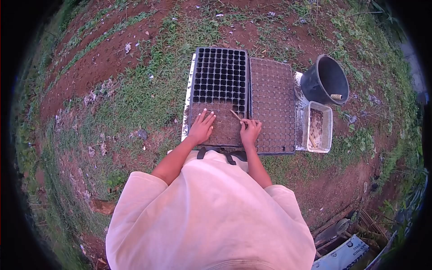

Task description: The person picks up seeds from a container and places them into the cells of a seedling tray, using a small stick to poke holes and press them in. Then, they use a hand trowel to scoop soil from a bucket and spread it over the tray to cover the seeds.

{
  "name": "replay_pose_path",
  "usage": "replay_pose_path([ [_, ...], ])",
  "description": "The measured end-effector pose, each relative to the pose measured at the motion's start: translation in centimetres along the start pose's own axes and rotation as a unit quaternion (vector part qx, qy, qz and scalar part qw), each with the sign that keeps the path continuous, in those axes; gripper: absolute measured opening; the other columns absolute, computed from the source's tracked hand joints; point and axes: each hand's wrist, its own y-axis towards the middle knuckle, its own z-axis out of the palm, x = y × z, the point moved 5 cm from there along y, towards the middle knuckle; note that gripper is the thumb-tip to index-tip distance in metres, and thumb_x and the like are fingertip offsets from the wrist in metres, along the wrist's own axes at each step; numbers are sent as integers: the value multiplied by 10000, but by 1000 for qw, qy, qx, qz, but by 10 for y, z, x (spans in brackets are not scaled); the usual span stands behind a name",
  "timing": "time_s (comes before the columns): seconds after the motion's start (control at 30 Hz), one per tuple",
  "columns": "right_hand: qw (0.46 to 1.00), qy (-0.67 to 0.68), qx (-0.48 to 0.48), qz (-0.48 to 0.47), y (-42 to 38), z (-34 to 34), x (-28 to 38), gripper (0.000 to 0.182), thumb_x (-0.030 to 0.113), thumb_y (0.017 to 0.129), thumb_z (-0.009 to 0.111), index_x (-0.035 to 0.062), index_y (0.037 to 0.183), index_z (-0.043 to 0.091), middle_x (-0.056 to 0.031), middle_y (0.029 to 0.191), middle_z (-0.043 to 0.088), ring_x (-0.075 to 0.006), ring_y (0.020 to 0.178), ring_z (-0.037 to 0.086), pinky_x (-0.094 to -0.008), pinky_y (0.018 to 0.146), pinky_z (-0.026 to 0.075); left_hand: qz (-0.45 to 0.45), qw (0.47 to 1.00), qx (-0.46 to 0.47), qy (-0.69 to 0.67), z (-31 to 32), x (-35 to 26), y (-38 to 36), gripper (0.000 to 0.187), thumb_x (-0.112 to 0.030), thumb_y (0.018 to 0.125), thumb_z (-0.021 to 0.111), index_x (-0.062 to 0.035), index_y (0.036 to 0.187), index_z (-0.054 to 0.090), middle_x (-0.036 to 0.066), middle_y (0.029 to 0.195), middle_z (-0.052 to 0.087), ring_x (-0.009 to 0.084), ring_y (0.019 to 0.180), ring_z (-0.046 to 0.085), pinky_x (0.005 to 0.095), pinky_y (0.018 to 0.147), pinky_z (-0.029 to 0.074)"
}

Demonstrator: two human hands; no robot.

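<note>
In front of me lies a black seedling tray [220, 74]; its far cells are empty and its near cells are covered with brown soil [222, 130]. My left hand [202, 128] rests on that soil near the tray's left edge, fingers spread, holding nothing. A short thin wooden stick [235, 114] is pinched in my right hand [250, 131], its tip pointing toward the far edge of the soil. To the right, against the first tray, sits a second seedling tray [272, 99] whose cells are filled with soil.
A black bucket [315, 83] lies tilted at the right, with a small yellowish object [336, 96] in it. Nearer stands a white plastic basket [330, 130] holding some soil and a stick-like piece [313, 142]. Grass and bare earth surround the trays; a printed panel [344, 254] lies lower right.
</note>
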Motion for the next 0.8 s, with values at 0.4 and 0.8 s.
replay_pose_path([
  [0.4,1000,-20,-15,19,-5,4,2,91,130,782,718,118,868,689,-44,894,621,-291,1020,487,-433,913,377,-5,1000,5,-8,0,1,0,539,-245,956,425,-95,1462,314,80,1548,248,328,1455,115,465,1183,161],
  [0.8,993,18,-36,108,1,4,-5,97,155,826,683,127,918,674,-45,889,631,-283,1018,505,-424,914,381,-10,999,-19,-41,2,0,6,555,-235,940,459,-71,1451,319,122,1534,259,350,1447,131,487,1177,166],
])
